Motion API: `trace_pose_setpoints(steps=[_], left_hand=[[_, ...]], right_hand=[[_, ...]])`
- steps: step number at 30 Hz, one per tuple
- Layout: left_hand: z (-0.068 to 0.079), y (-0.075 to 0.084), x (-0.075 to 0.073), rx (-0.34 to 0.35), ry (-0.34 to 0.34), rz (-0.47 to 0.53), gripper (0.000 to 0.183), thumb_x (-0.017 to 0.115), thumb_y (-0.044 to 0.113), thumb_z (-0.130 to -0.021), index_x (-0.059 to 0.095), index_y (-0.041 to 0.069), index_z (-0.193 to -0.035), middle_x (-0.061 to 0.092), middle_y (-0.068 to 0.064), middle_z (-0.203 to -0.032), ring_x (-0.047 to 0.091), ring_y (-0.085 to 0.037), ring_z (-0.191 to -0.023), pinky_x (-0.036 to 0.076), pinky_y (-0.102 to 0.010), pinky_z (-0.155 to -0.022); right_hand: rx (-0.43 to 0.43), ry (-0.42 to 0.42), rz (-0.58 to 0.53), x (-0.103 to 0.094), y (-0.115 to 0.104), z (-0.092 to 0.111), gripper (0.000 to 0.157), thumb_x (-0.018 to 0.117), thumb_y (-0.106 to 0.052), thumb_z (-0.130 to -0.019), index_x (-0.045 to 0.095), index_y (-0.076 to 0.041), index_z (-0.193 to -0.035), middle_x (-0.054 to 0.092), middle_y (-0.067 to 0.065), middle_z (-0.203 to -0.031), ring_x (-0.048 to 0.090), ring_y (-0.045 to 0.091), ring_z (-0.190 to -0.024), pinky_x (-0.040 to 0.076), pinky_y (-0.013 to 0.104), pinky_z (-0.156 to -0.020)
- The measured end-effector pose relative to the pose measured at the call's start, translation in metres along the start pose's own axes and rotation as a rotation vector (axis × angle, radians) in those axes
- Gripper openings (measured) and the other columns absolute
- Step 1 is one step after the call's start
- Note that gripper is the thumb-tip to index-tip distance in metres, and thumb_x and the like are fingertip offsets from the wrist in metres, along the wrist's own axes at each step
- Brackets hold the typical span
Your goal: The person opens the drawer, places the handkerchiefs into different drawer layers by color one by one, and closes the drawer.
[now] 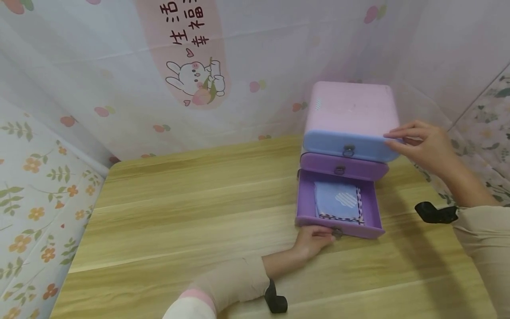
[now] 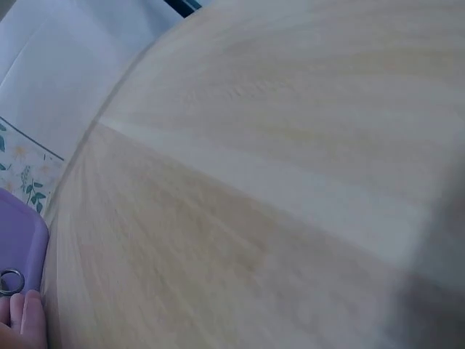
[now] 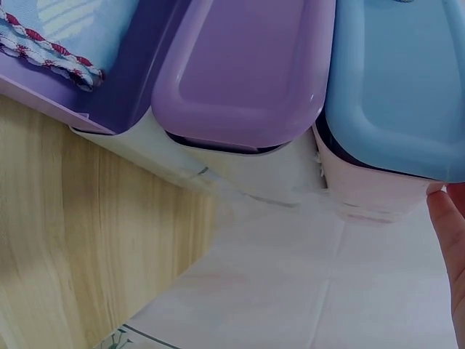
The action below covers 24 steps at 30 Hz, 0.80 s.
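Note:
A small cabinet of drawers (image 1: 352,108) has a pink body, a blue top drawer front (image 1: 326,144) and a purple middle drawer (image 1: 364,169). Pulled out at the bottom is a purple drawer (image 1: 301,195). Inside it lies a folded blue cloth (image 1: 328,197) with a white patch and a checkered, braided edge. My left hand (image 1: 312,243) touches that drawer's front, fingers beside its metal ring pull (image 1: 337,233). At the cabinet's upper right corner, my right hand (image 1: 428,144) rests its fingertips on the top and the blue front.
The cabinet stands on a wood-grain table (image 1: 191,212) near its back edge. Behind hangs a printed curtain (image 1: 263,53) with a rabbit and fruit. A floral curtain (image 1: 36,212) borders the left side. Black wrist mounts (image 1: 275,299) sit on both sleeves.

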State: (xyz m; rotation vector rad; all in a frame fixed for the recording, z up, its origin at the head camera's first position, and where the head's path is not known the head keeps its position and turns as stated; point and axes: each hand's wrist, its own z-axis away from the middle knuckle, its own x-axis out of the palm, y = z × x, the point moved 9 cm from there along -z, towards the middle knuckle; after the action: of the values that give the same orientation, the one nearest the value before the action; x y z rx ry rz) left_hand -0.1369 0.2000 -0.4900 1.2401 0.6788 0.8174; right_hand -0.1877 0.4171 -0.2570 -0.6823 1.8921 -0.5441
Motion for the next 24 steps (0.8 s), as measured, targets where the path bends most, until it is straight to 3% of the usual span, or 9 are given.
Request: trace_pose_setpoints(steps=[6, 13, 24], left_hand=[[-0.002, -0.001, 0.003, -0.018, 0.04, -0.021, 0.014, 0.069, 0.004, -0.074, 0.067, -0.004, -0.085, 0.067, -0.009, -0.077, 0.06, -0.005, -0.065, 0.048, -0.014, -0.058], [-0.004, -0.007, 0.007, -0.1, 0.093, 0.153, 0.011, 0.07, -0.001, -0.072, 0.065, -0.009, -0.078, 0.066, -0.016, -0.07, 0.065, -0.021, -0.064, 0.053, -0.024, -0.055], [-0.013, -0.006, 0.003, -0.134, 0.161, 0.216, 0.009, 0.072, -0.002, -0.068, 0.065, -0.008, -0.068, 0.064, -0.015, -0.061, 0.063, -0.021, -0.053, 0.052, -0.026, -0.048]], right_hand=[[-0.012, 0.006, 0.003, -0.001, 0.001, 0.001, 0.015, 0.067, -0.001, -0.076, 0.067, 0.005, -0.09, 0.054, -0.012, -0.084, 0.048, -0.002, -0.081, 0.038, 0.0, -0.073], [-0.034, 0.009, 0.007, -0.001, -0.001, 0.002, 0.014, 0.066, -0.001, -0.076, 0.067, 0.005, -0.089, 0.054, -0.01, -0.084, 0.048, -0.003, -0.081, 0.038, 0.0, -0.073], [-0.001, 0.0, 0.015, -0.001, 0.001, 0.001, 0.016, 0.066, -0.004, -0.077, 0.067, 0.005, -0.091, 0.053, -0.011, -0.085, 0.048, -0.004, -0.081, 0.037, 0.0, -0.073]])
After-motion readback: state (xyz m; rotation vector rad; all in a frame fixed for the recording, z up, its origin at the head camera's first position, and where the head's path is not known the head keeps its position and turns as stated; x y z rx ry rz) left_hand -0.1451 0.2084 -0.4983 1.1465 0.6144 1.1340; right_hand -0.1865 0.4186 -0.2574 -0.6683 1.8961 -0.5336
